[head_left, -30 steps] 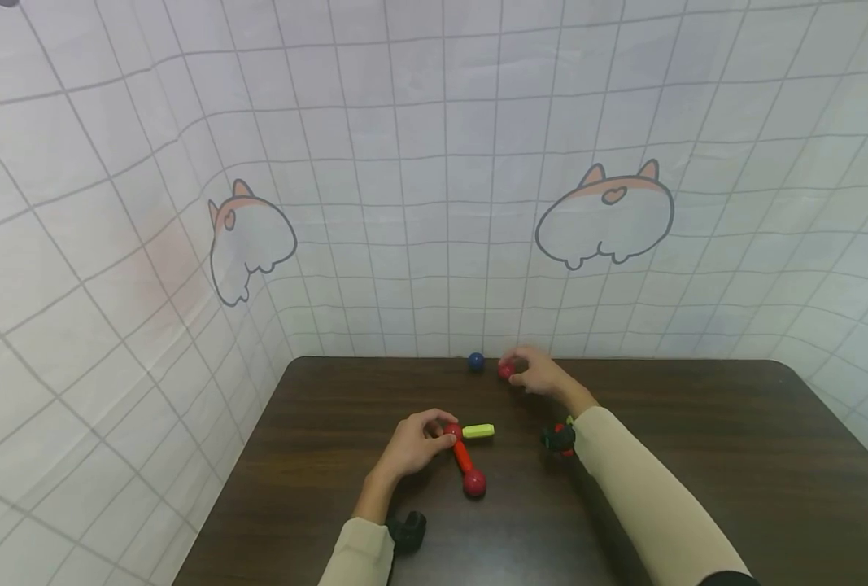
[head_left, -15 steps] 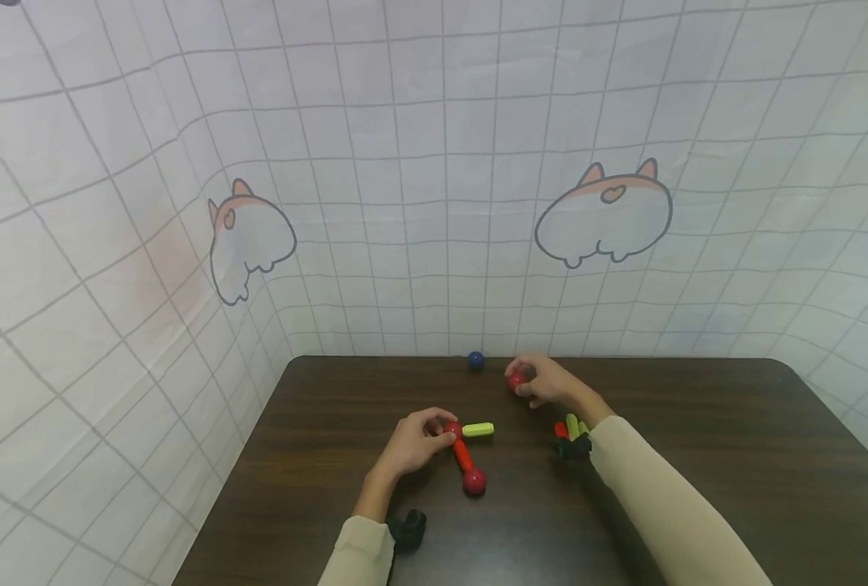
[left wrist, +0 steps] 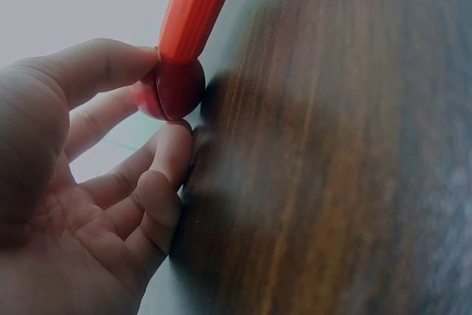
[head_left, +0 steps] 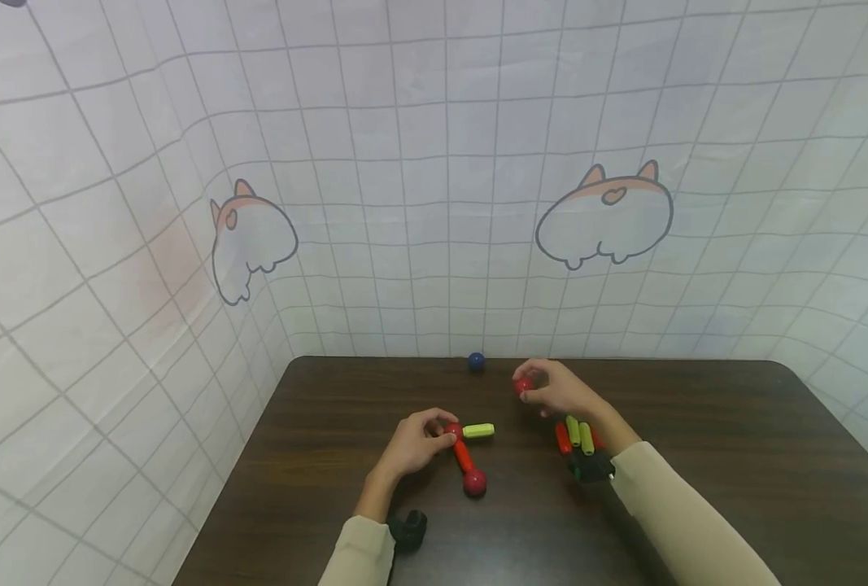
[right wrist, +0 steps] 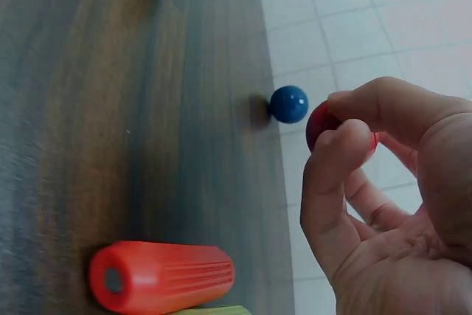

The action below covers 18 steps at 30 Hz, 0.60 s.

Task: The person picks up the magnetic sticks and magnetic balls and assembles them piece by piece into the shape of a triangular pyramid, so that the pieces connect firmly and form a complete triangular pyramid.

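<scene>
My left hand (head_left: 412,443) pinches a red ball (head_left: 453,430) low over the table. From that ball a red ribbed rod (head_left: 464,456) runs toward the near side to a second red ball (head_left: 474,483), and a yellow-green rod (head_left: 479,430) points right. In the left wrist view, thumb and fingertips hold the ball (left wrist: 183,88) just below the red rod's end. Farther right, my right hand (head_left: 565,392) pinches a loose red ball (head_left: 523,386) between thumb and fingers. The right wrist view shows this ball (right wrist: 321,125) partly covered by fingertips.
A blue ball (head_left: 476,361) sits at the table's back edge. Several loose red and yellow-green rods (head_left: 586,439) lie side by side beneath the right wrist. A white grid-patterned curtain (head_left: 419,203) stands behind the dark wooden table (head_left: 734,456).
My right hand has drawn the red ball from beside the blue ball toward me and slightly right. Its wrist has uncovered more of the loose rods. The left hand keeps still.
</scene>
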Motion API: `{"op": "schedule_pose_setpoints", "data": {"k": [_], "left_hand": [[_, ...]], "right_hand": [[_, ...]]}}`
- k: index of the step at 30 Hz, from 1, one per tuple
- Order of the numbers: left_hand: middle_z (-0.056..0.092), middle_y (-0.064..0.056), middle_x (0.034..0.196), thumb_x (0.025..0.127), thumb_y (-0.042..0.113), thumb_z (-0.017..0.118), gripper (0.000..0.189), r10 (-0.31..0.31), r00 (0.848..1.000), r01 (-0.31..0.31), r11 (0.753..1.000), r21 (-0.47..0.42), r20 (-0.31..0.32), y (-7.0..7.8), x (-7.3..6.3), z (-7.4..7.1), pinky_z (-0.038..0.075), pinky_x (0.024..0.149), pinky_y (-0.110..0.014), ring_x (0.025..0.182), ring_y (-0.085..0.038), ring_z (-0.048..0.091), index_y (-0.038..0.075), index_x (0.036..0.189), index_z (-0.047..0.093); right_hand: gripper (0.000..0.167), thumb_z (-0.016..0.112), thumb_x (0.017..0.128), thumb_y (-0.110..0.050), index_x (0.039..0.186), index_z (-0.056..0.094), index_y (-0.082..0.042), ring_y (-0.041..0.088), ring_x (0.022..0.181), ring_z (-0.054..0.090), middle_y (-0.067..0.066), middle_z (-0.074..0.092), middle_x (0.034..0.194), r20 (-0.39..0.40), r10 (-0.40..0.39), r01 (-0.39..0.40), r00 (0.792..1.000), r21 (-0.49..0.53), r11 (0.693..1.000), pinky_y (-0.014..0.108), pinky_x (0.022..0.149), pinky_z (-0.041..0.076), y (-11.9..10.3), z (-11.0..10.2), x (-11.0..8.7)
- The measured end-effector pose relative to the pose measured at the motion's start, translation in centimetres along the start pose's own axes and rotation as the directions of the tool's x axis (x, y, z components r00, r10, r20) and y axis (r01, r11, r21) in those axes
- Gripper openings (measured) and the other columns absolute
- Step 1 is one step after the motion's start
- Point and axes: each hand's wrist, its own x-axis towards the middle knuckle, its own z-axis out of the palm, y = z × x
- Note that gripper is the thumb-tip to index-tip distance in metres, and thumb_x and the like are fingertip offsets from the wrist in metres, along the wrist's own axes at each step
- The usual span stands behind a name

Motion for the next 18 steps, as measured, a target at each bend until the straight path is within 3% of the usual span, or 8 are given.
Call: {"op": "schedule_pose_setpoints", "data": {"k": [8, 18], "left_hand": [[0.063, -0.003, 0.090, 0.093, 0.021, 0.075, 0.023, 0.006, 1.000, -0.006, 1.000, 0.007, -0.009, -0.2, 0.1, 0.0, 0.043, 0.064, -0.030, 0.075, -0.017, 0.055, 0.018, 0.115, 0.074], [0.064, -0.003, 0.091, 0.093, 0.022, 0.075, 0.022, 0.000, 1.000, 0.000, 1.000, -0.004, -0.001, 0.0, 0.1, 0.0, 0.043, 0.064, -0.030, 0.075, -0.017, 0.055, 0.018, 0.115, 0.073]], "right_hand": [[0.032, 0.072, 0.094, -0.010, 0.124, 0.062, -0.005, 0.018, 0.055, 0.055, 0.016, 0.060, 0.116, -0.033, -0.034, 0.036, 0.999, 0.061, 0.998, 0.037, 0.055, 0.055, 0.4, 0.9, -1.8], [0.036, 0.073, 0.094, -0.011, 0.126, 0.059, -0.001, 0.023, 0.067, 0.062, 0.019, 0.062, 0.114, -0.042, -0.073, 0.078, 0.996, 0.125, 0.989, 0.040, 0.054, 0.055, 0.4, 2.5, -3.4]]}}
